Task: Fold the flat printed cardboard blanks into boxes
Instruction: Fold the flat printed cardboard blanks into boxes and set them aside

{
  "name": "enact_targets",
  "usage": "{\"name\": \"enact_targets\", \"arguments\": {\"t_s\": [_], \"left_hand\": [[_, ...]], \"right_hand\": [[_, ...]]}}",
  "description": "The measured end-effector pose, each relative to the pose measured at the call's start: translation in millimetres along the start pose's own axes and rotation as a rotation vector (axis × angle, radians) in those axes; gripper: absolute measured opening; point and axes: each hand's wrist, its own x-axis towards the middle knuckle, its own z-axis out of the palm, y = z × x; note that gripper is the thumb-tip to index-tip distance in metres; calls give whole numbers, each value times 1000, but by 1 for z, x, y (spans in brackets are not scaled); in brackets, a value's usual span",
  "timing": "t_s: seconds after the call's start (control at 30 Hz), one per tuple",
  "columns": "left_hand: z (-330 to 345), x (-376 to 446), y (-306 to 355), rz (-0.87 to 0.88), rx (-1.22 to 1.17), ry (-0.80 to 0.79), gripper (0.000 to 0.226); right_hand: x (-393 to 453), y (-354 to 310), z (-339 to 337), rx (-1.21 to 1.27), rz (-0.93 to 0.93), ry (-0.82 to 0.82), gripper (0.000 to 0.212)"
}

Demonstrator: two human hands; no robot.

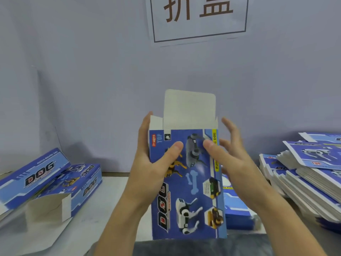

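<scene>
I hold a blue printed box (195, 189) upright in front of me, opened into a tube, its white top flap (190, 109) standing up and small side flaps showing. My left hand (153, 163) grips its left edge, thumb on the printed front. My right hand (228, 156) is at the right edge with its thumb on the front and fingers spread apart behind. A thick stack of flat printed blanks (310, 174) lies at the right. Two folded blue boxes (46, 180) lie at the left, one with an open white end flap.
A white table (114, 182) runs under everything, against a pale wall with a paper sign (198, 17) bearing large characters. Another blue blank (238, 211) lies flat behind the held box. Dark cloth of my lap (203, 248) is at the bottom.
</scene>
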Motion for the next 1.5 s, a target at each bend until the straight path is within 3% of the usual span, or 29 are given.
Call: {"name": "enact_targets", "arguments": {"t_s": [0.13, 0.33, 0.5, 0.53, 0.73, 0.83, 0.9, 1.0, 1.1, 1.17, 1.27, 1.33, 1.5], "left_hand": [[3, 1, -2, -39, -39, -64, 59], [10, 2, -1, 60, 22, 151, 51], [6, 3, -7, -14, 16, 255, 51], [5, 2, -7, -39, 7, 258, 52], [5, 1, -5, -92, 69, 151, 26], [6, 0, -8, -133, -15, 136, 11], [4, 0, -10, -161, -43, 118, 25], [3, 2, -12, -169, -54, 116, 37], [3, 2, -10, -129, -44, 138, 30], [3, 2, -10, -93, -44, 206, 23], [2, 1, -13, -57, -49, 330, 45], [1, 2, -15, -63, -23, 393, 54], [-1, 5, -17, -64, 56, 406, 38]], "right_hand": [[1, 2, 6, 0, -103, 83, 63], [-1, 7, 18, 121, -162, 12, 51], [1, 8, 21, 102, -65, -8, 29], [3, 9, 22, 85, -31, 10, 24], [4, 15, 26, 2, 24, 165, 44], [3, 21, 22, 13, 55, 187, 22], [3, 25, 21, 86, 102, 186, 6], [5, 26, 23, 151, 122, 154, 32], [3, 19, 30, 202, 87, 89, 29], [3, 17, 33, 233, 65, 156, 21], [2, 21, 37, 221, 42, 224, 43], [2, 22, 37, 241, 42, 282, 37], [-1, 24, 33, 229, 44, 220, 40]]}}
